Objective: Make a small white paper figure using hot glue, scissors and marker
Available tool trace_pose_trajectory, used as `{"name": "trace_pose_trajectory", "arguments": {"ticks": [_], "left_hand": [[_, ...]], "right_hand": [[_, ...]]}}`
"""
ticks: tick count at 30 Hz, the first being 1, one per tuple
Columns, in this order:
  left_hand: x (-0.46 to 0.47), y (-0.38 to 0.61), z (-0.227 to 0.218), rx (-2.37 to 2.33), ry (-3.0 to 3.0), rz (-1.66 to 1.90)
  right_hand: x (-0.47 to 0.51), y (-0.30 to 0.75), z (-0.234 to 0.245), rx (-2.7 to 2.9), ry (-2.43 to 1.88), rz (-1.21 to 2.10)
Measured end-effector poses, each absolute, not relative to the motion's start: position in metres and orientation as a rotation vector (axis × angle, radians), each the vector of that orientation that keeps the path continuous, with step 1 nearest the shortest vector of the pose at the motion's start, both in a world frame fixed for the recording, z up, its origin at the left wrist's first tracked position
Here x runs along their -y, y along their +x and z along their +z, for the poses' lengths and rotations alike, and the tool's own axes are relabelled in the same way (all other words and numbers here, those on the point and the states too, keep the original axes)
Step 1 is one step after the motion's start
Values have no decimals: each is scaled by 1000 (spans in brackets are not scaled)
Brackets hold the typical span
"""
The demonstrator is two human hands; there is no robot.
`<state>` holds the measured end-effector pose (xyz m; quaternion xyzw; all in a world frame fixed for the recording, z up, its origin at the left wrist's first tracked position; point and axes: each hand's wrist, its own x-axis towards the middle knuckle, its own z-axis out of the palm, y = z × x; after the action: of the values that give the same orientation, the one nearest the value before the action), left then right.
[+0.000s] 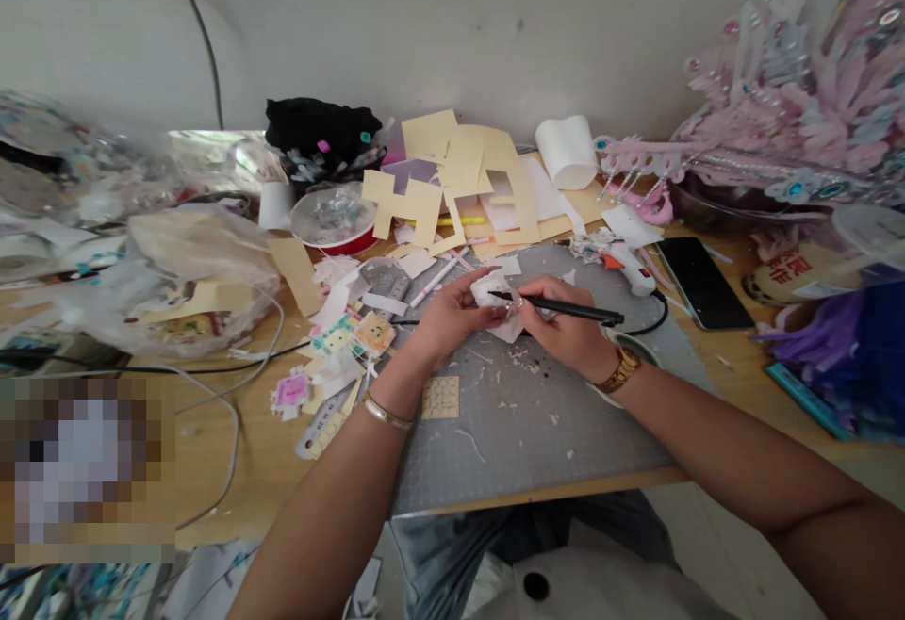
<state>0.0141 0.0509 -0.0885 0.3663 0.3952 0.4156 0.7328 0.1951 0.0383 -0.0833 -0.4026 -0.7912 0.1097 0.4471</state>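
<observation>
My left hand (456, 314) is closed on a small white piece (489, 288), which looks like paper or foam, above the grey cutting mat (600, 455). In my right hand (566, 333) is a black pen (576, 307), its tip against or very near the white piece. My right fingers also seem to touch the white piece's lower edge, where a thin white flap (507, 330) hangs. Small scraps lie on the mat below. A square sheet of round stickers (440, 398) is near my left wrist.
Cream card cutouts (470, 158) pile up against the wall. A glue gun (626, 267) and a phone (705, 283) lie to the right, with pink crowns (798, 121) behind. On the left are a plastic bag (205, 271), a red-and-white bowl (336, 217), a ruler (318, 432) and loose cables.
</observation>
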Motion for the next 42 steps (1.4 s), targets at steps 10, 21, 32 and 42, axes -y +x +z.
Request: {"name": "trace_pose_trajectory", "arguments": {"ticks": [10, 21, 32, 42], "left_hand": [[-51, 14, -90, -874, 806, 903], [-51, 14, -88, -853, 766, 908], [-50, 13, -87, -853, 797, 915], [-50, 13, -91, -850, 802, 912]], "right_hand": [[-40, 201, -87, 1856, -1006, 258], [-41, 200, -86, 1855, -1004, 264], [-40, 198, -86, 1855, -1006, 291], [-40, 198, -86, 1858, -1012, 274]]}}
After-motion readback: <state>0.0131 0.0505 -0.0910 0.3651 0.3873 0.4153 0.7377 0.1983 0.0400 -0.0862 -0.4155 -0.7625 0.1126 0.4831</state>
